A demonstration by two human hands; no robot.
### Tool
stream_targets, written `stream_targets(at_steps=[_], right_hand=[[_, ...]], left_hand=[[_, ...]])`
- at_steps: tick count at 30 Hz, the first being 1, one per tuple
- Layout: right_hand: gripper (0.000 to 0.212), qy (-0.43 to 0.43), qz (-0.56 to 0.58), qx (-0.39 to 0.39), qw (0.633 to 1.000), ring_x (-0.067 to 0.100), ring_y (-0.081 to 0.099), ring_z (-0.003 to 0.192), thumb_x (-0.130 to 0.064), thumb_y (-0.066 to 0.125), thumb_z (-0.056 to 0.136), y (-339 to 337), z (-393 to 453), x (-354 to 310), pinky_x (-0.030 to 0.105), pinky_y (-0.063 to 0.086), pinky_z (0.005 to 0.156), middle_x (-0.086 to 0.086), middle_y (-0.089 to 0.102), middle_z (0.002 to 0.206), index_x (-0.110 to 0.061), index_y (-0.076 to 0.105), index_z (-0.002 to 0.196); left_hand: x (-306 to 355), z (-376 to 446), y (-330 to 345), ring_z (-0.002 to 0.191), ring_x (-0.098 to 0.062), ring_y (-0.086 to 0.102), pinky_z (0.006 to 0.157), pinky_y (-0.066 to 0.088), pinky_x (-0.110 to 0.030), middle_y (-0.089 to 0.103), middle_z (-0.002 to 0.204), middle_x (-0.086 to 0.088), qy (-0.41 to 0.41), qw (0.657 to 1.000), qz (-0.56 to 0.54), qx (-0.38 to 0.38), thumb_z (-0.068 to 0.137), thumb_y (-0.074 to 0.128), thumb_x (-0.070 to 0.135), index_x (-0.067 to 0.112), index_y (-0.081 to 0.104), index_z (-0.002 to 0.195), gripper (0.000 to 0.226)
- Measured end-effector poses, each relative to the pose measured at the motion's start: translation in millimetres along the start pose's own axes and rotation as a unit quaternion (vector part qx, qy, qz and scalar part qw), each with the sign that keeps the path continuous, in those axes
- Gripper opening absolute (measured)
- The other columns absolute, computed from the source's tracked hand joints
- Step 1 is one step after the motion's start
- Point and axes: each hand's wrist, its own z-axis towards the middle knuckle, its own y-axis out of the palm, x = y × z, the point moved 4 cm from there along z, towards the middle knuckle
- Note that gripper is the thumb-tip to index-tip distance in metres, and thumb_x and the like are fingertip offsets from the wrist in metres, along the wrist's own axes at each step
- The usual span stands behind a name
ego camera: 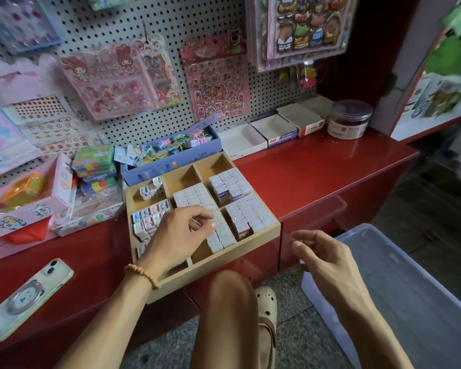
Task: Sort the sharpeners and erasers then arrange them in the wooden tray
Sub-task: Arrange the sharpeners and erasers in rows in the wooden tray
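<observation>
A bare knee (230, 296) is showing nearest, with a clear plastic bin (399, 283) on the floor to its right. The right hand (328, 258) is hovering above that bin's near corner, fingers loosely spread and holding nothing. The left hand (183, 230) is reaching into the wooden tray (213, 265), its fingertips curling onto a small white eraser (215, 227) in the middle column; whether they are actually pinching it cannot be told. The tray is overhanging the red shelf (317, 169), its long axis running away and to the right. Rows of white erasers (233, 186) are standing packed in the right compartments, patterned ones (148, 218) on the left.
</observation>
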Motion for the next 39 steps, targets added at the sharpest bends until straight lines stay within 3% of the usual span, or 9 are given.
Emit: stream_targets(at_steps=[3,7,19,23,26,29,34,36,39], right_hand=[[0.012,0.001,-0.001,0.02,1.0,0.016,0.07,0.085,-0.023,0.067,0.092,-21,-5,3,0.046,0.059,0.082,-0.006,0.074,0.086,-0.032,0.073,0.095],[0.012,0.018,0.004,0.058,0.998,0.004,0.07,0.087,-0.022,0.065,0.094,-59,-11,19,0.041,0.059,0.083,-0.009,0.075,0.091,-0.028,0.073,0.101],[0.017,0.134,-0.026,0.164,0.977,0.001,0.067,0.082,-0.026,0.064,0.095,-172,-17,128,0.031,0.057,0.076,-0.013,0.072,0.091,-0.025,0.072,0.109],[0.017,0.181,-0.047,0.172,0.967,-0.007,0.061,0.082,-0.024,0.064,0.094,-187,-3,188,0.008,0.045,0.068,-0.011,0.07,0.092,-0.021,0.071,0.109],[0.019,0.23,-0.074,0.16,0.957,0.003,0.062,0.08,-0.023,0.064,0.093,-186,17,241,0.007,0.038,0.061,-0.004,0.072,0.093,-0.017,0.072,0.109],[0.025,0.292,-0.09,0.129,0.943,0.017,0.068,0.1,-0.021,0.064,0.091,-175,40,303,0.019,0.041,0.076,0.004,0.075,0.106,-0.013,0.072,0.113],[0.044,0.356,-0.137,0.01,0.924,0.03,0.064,0.112,-0.021,0.066,0.088,-141,59,415,0.034,0.048,0.093,0.011,0.07,0.117,-0.013,0.059,0.131],[0.058,0.341,-0.201,-0.061,0.916,0.037,0.06,0.115,-0.029,0.067,0.09,-126,58,451,0.04,0.05,0.092,0.016,0.059,0.129,-0.017,0.046,0.142],[0.073,0.276,-0.308,-0.125,0.902,0.042,0.06,0.106,-0.041,0.072,0.085,-110,57,486,0.045,0.054,0.081,0.014,0.047,0.132,-0.026,0.035,0.146]], left_hand=[[28,-19,21,0.084,0.0,0.067,0.078,0.053,-0.018,0.072,0.089,0.015,0.016,0.996,-0.083,-0.036,0.086,0.072,0.028,0.03,0.074,0.096,0.01],[64,-45,71,0.089,0.001,0.067,0.078,0.05,-0.012,0.073,0.092,0.016,0.047,0.983,-0.141,-0.105,0.086,0.072,0.023,0.029,0.074,0.098,0.013],[103,-75,283,0.091,0.008,0.065,0.079,0.048,-0.012,0.073,0.096,0.017,0.027,0.933,-0.127,-0.334,0.087,0.072,0.025,0.027,0.072,0.101,0.014],[98,-55,348,0.096,0.005,0.065,0.085,0.051,-0.017,0.071,0.093,0.022,0.039,0.925,-0.08,-0.368,0.086,0.073,0.031,0.041,0.065,0.089,0.013],[90,-24,391,0.099,0.003,0.061,0.087,0.05,-0.02,0.068,0.101,0.016,0.081,0.926,-0.015,-0.367,0.089,0.069,0.03,0.037,0.064,0.097,0.012],[72,11,431,0.104,-0.01,0.061,0.09,0.049,-0.032,0.065,0.108,0.007,0.146,0.92,0.08,-0.354,0.088,0.061,0.038,0.022,0.067,0.112,0.03],[23,47,472,0.104,-0.023,0.063,0.084,0.053,-0.039,0.063,0.112,0.003,0.183,0.897,0.203,-0.349,0.088,0.052,0.044,0.022,0.065,0.115,0.038],[13,48,474,0.095,-0.024,0.066,0.072,0.055,-0.037,0.065,0.105,0.004,0.205,0.898,0.238,-0.309,0.084,0.048,0.047,0.023,0.067,0.109,0.039],[13,46,474,0.083,-0.022,0.067,0.06,0.05,-0.032,0.067,0.093,0.005,0.215,0.912,0.238,-0.257,0.079,0.058,0.041,0.023,0.069,0.103,0.031]])
